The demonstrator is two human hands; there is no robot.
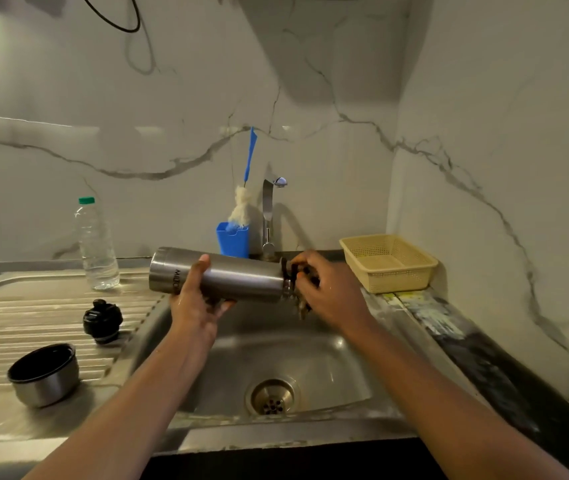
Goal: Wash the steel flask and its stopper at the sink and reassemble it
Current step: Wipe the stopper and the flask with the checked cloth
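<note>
The steel flask (238, 275) lies on its side in the air over the sink basin (314, 362), mouth pointing right. My left hand (196, 299) grips its body from below, thumb over the top. My right hand (328, 289) is at the flask's dark threaded mouth, its fingers curled round a small dark pad (302, 306) pressed against the rim; what the pad is exactly is unclear. The black stopper (102, 320) stands on the ribbed drainboard (34, 317) to the left. The steel cup lid (44, 374) sits open side up nearer me.
The tap (269, 216) stands behind the sink, with no water visible. Next to the tap is a blue holder (233, 239) with a bottle brush (243, 206). A clear plastic bottle (96, 244) stands at back left. On the right counter sits a yellow basket (388, 263). A marble wall closes the right side.
</note>
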